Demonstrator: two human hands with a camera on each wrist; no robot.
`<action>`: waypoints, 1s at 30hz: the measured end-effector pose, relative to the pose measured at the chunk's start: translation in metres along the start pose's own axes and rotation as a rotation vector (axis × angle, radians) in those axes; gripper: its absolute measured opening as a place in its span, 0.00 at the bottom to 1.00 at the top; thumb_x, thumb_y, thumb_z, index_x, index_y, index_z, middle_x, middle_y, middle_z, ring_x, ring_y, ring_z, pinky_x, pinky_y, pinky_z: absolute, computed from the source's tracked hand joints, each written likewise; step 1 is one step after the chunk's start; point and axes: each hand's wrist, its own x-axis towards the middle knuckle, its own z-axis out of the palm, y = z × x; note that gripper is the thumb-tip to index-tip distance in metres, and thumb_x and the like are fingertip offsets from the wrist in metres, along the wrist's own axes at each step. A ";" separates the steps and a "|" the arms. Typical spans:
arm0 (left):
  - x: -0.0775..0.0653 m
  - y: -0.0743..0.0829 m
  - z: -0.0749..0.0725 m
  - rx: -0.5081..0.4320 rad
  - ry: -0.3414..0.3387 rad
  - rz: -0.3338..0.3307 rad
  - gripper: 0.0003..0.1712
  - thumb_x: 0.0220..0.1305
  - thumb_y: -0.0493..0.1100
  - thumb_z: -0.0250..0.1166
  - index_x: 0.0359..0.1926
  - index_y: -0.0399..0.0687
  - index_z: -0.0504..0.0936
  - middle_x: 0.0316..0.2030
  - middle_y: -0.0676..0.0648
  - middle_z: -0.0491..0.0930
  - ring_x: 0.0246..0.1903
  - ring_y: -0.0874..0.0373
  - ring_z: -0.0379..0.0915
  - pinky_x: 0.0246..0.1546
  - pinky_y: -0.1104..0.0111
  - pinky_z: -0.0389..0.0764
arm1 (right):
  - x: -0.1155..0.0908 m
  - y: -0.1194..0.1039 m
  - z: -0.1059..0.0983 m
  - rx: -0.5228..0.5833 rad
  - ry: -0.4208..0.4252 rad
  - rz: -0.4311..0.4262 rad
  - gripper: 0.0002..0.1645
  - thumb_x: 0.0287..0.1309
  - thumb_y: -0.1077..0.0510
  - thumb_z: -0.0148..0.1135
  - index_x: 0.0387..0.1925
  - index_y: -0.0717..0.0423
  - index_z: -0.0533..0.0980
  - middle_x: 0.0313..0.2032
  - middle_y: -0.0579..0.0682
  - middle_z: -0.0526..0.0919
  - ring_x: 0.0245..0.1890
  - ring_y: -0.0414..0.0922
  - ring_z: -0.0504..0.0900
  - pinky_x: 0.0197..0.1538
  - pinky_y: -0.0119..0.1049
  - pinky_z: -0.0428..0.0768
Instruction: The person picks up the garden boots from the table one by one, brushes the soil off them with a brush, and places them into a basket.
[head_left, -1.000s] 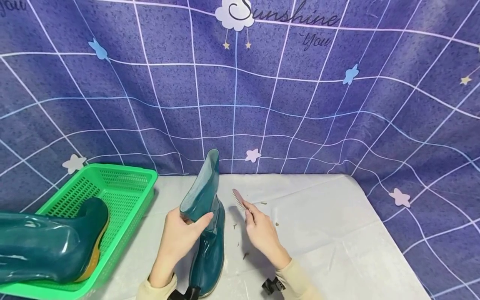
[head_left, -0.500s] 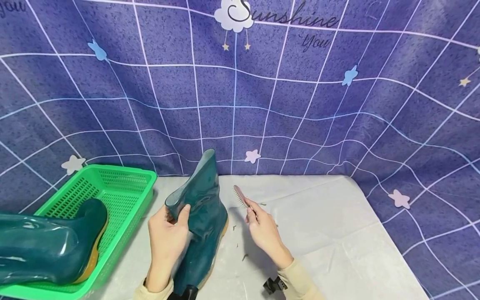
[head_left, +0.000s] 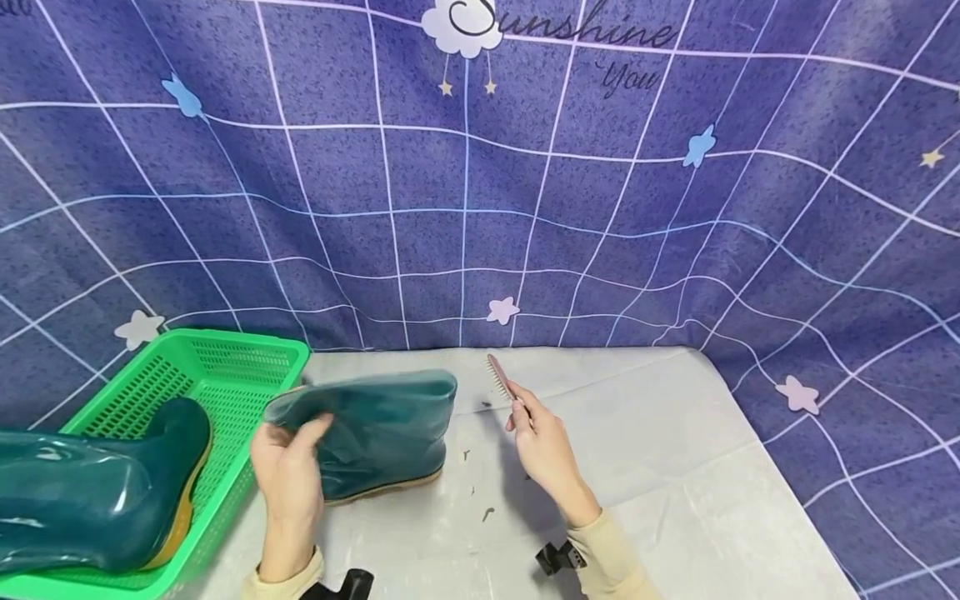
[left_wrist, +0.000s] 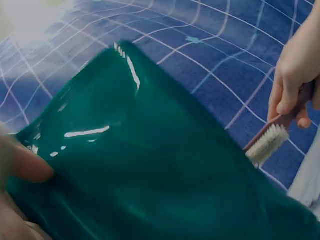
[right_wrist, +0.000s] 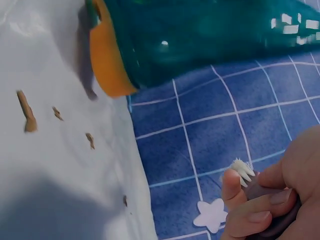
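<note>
A dark green rubber boot (head_left: pixel 382 433) with a tan sole is gripped at its top rim by my left hand (head_left: pixel 288 475), thumb on the outside. Its shaft opening faces up and its heel points right in the head view. In the right wrist view the boot's orange-tan heel (right_wrist: pixel 111 60) shows above the white surface. My right hand (head_left: pixel 547 446) holds a brush (head_left: pixel 498 375) by its handle, right of the boot and apart from it. Pale bristles (left_wrist: pixel 270 142) on the brush show in the left wrist view.
A green plastic basket (head_left: pixel 292 371) stands at the left, with another green boot (head_left: pixel 82 492) lying in it. Several brown bits of debris (right_wrist: pixel 27 112) lie on the white-covered table (head_left: pixel 675 467). A blue gridded curtain (head_left: pixel 585 208) hangs behind.
My left hand has moved left and turned the boot, so its heel now points right and its shaft lies wider across the view. My right hand and the brush have shifted slightly right.
</note>
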 end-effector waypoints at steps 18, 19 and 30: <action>0.001 -0.014 0.002 -0.294 -0.205 0.098 0.20 0.61 0.15 0.42 0.30 0.37 0.76 0.18 0.47 0.82 0.20 0.54 0.78 0.53 0.63 0.80 | 0.001 -0.002 -0.006 0.039 -0.006 -0.010 0.24 0.83 0.55 0.50 0.73 0.48 0.76 0.31 0.48 0.86 0.19 0.36 0.68 0.26 0.34 0.70; 0.002 -0.015 0.002 -0.260 -0.205 0.050 0.21 0.61 0.15 0.43 0.31 0.38 0.77 0.20 0.47 0.83 0.23 0.55 0.80 0.52 0.64 0.80 | 0.001 -0.002 -0.006 0.037 -0.008 -0.011 0.24 0.84 0.54 0.50 0.73 0.48 0.76 0.31 0.48 0.86 0.19 0.35 0.68 0.27 0.34 0.70; -0.004 -0.019 0.003 0.008 -0.189 -0.090 0.28 0.69 0.28 0.43 0.61 0.43 0.81 0.52 0.55 0.89 0.55 0.61 0.84 0.58 0.74 0.79 | 0.002 0.000 -0.003 0.030 -0.016 -0.009 0.24 0.84 0.55 0.49 0.74 0.46 0.75 0.31 0.47 0.86 0.19 0.36 0.68 0.28 0.33 0.71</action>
